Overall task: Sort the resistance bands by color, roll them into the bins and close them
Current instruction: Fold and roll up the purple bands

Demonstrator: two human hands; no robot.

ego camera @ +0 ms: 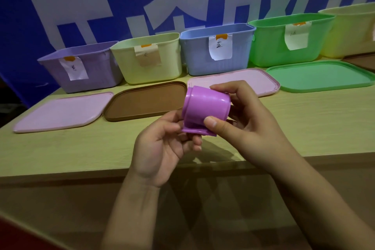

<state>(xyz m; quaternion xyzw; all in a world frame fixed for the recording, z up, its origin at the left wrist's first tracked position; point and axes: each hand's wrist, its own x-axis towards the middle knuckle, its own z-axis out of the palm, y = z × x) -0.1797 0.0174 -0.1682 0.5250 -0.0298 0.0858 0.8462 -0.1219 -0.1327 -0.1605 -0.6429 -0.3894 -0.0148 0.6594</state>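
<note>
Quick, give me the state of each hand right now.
Left hand: holding the loose end of the purple band.
Right hand: gripping the rolled part of the same band between thumb and fingers.

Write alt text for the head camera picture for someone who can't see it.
Two hands, left hand and right hand, hold a rolled purple band above a wooden table. Behind stand five open bins, with the purple bin far left, and lids lying flat before them.
</note>
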